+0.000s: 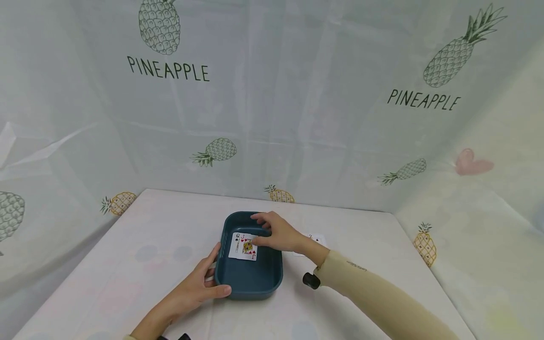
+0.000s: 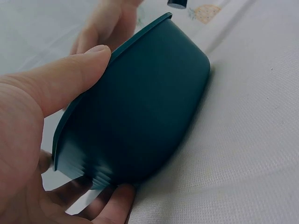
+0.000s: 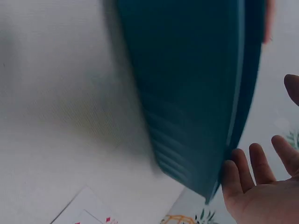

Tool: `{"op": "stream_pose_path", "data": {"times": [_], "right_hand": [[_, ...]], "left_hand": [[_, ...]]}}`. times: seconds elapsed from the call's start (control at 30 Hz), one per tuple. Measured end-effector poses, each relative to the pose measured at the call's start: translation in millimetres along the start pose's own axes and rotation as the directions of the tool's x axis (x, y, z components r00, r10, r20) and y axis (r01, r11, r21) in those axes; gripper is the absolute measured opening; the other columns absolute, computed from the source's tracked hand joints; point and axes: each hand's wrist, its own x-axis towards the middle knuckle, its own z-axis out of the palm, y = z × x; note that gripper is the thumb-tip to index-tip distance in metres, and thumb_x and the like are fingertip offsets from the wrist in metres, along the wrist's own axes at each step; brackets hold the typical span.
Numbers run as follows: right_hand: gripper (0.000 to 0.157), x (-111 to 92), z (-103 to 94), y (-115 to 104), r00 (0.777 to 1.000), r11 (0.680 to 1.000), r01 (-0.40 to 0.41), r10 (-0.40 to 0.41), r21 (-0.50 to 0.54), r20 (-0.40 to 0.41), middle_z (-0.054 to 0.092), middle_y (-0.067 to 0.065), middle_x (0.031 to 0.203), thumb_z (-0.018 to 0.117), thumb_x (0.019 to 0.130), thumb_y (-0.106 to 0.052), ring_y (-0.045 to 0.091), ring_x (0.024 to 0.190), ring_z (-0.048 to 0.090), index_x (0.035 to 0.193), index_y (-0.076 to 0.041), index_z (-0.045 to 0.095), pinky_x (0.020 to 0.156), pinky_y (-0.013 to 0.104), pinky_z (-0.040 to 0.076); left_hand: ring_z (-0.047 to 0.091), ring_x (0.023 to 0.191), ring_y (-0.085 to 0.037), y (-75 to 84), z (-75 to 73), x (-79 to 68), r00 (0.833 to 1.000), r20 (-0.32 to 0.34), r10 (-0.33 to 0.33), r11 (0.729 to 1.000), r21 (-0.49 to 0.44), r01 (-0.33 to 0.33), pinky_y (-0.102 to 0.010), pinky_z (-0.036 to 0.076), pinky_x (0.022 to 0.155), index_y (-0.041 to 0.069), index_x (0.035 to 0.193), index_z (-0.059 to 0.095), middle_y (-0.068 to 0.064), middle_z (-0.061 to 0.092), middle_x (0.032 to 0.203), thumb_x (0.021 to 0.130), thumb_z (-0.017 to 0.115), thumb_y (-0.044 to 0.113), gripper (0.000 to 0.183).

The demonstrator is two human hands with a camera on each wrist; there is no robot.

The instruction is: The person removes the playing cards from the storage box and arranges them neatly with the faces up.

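Note:
A dark teal plastic tray (image 1: 248, 282) with raised sides stands on the cloth in front of me. Inside it lie overlapping playing cards (image 1: 238, 252), a jack of hearts on top and a black queen partly under it. My left hand (image 1: 197, 284) grips the tray's left near side; in the left wrist view its thumb (image 2: 88, 70) lies along the rim and the fingers reach around the wall. Over the tray's right far part hovers my right hand (image 1: 278, 232), fingers loosely spread and holding nothing, its thumb near the jack.
More playing cards (image 1: 318, 238) lie on the white cloth-covered table (image 1: 170, 226) right of the tray, partly hidden by the right wrist. A pineapple-printed sheet (image 1: 297, 118) hangs behind and at both sides.

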Motion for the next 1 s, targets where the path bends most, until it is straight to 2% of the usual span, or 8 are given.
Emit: {"op": "stream_pose_path", "data": {"times": [0.13, 0.33, 0.5, 0.73, 1.0], "right_hand": [[0.068, 7, 12.5, 1, 0.998, 0.998, 0.044, -0.042, -0.054, 0.036, 0.052, 0.014, 0.132, 0.074, 0.086, -0.035, 0.030, 0.116, 0.056, 0.144, -0.012, 0.047, 0.096, 0.043, 0.049], [0.066, 15, 22.3, 3, 0.997, 0.991, 0.060, -0.054, -0.118, 0.054, 0.054, 0.016, 0.128, 0.074, 0.086, -0.032, 0.031, 0.111, 0.056, 0.143, -0.011, 0.049, 0.090, 0.035, 0.050], [0.068, 19, 27.3, 1, 0.997, 0.977, 0.026, -0.009, -0.213, 0.082, 0.056, 0.012, 0.128, 0.073, 0.085, -0.038, 0.026, 0.110, 0.056, 0.144, -0.015, 0.049, 0.089, 0.034, 0.048], [0.073, 23, 32.0, -3, 0.993, 0.924, -0.012, 0.057, -0.383, 0.105, 0.057, 0.005, 0.127, 0.077, 0.079, -0.047, 0.014, 0.098, 0.050, 0.142, -0.018, 0.053, 0.081, 0.031, 0.045], [0.077, 26, 34.6, -9, 0.983, 0.904, -0.072, 0.136, -0.421, 0.124, 0.054, 0.007, 0.129, 0.081, 0.075, -0.047, 0.017, 0.102, 0.049, 0.141, -0.018, 0.054, 0.086, 0.035, 0.046]], "left_hand": [[0.050, 0.127, -0.031, 0.0, -0.4, -0.4, 1.000, 0.004, 0.004, 1.000, 0.003, -0.004, -0.041, 0.051, 0.096, 0.044, 0.154, 0.011, -0.015, 0.011, 0.158, 0.083, 0.079, 0.030, 0.100], [0.050, 0.126, -0.032, 0.6, -0.9, -1.5, 1.000, 0.011, 0.007, 1.000, 0.002, -0.007, -0.041, 0.051, 0.095, 0.042, 0.155, 0.010, -0.016, 0.011, 0.158, 0.083, 0.079, 0.029, 0.101], [0.050, 0.128, -0.034, 0.8, -1.7, -1.9, 0.999, 0.031, 0.014, 1.000, -0.010, -0.014, -0.040, 0.052, 0.095, 0.041, 0.155, 0.009, -0.016, 0.009, 0.158, 0.085, 0.078, 0.028, 0.100], [0.050, 0.127, -0.035, 2.6, -1.4, -1.8, 1.000, 0.030, 0.006, 1.000, -0.018, -0.005, -0.041, 0.053, 0.093, 0.041, 0.156, 0.008, -0.018, 0.008, 0.158, 0.085, 0.078, 0.029, 0.100], [0.049, 0.128, -0.035, 2.3, -1.4, -2.5, 1.000, 0.030, 0.002, 1.000, -0.017, -0.001, -0.041, 0.052, 0.094, 0.042, 0.155, 0.009, -0.018, 0.009, 0.158, 0.085, 0.077, 0.030, 0.099]]}}
